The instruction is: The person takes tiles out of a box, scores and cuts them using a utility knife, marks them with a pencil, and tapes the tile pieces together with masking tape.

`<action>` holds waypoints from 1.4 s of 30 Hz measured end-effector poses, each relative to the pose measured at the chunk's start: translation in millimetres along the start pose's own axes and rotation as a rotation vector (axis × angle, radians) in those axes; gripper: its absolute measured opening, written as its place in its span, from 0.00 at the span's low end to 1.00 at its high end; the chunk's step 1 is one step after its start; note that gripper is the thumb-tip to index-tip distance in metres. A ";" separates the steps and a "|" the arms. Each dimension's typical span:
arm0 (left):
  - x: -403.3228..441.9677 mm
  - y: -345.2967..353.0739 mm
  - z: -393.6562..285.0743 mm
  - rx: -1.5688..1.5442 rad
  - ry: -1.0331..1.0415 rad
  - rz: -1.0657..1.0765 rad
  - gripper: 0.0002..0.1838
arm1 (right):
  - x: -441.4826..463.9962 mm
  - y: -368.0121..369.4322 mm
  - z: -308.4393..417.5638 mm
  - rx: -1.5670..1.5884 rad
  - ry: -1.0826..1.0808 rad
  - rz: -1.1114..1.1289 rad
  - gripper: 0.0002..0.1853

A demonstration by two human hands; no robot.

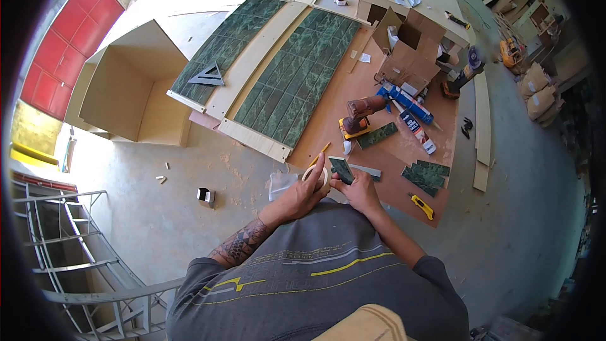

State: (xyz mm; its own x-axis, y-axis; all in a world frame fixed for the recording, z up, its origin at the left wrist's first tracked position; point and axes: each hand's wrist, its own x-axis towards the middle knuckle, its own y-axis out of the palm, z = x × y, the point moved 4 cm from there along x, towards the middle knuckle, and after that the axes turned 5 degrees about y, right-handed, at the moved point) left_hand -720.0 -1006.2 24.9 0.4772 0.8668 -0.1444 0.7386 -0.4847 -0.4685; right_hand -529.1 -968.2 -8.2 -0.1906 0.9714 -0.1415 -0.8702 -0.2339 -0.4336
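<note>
My left hand (300, 198) grips a roll of masking tape (326, 180), its index finger pointing up along the ring. Close beside it, my right hand (361, 193) pinches a small green marble-patterned tile piece (341, 168) held upright. Both hands are in front of my body at the near edge of the brown work board (391, 173). A yellow pencil (320, 153) lies just beyond the tape. Near my left hand is a clear plastic bag (281, 184). Loose green tile pieces (427, 175) and a yellow utility knife (422, 207) lie to the right.
Ahead is a wooden panel with green tile strips (300, 69) and a speed square (207, 76). A cordless drill (360, 119), adhesive tubes (416, 131) and a cardboard box (410, 47) stand on the board. A plywood cabinet (142, 88) and a ladder (82, 240) are at left.
</note>
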 end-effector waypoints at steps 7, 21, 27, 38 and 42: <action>-3.2 -1.3 -0.6 0.055 0.084 0.018 0.49 | 0.5 7.1 -14.9 0.083 0.151 0.133 0.11; -3.5 -0.8 -4.2 0.018 0.161 -0.038 0.49 | 3.7 2.1 2.3 -0.187 -0.076 -0.053 0.10; -5.3 6.7 8.5 0.008 0.087 -0.115 0.49 | -2.0 8.7 -2.6 0.065 -0.148 -0.007 0.08; 4.1 11.1 31.3 -0.117 -0.106 -0.249 0.14 | -5.9 16.3 -37.3 0.327 0.080 0.127 0.06; 8.8 0.4 33.7 -0.219 -0.282 -0.363 0.15 | 2.4 6.6 -36.1 0.776 0.175 0.041 0.16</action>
State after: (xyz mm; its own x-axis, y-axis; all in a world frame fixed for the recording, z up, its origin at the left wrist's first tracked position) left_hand -731.6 -994.9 -5.9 0.0467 0.9671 -0.2499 0.9298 -0.1336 -0.3431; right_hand -518.9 -968.9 -43.5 -0.2110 0.9273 -0.3091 -0.9443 -0.1116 0.3096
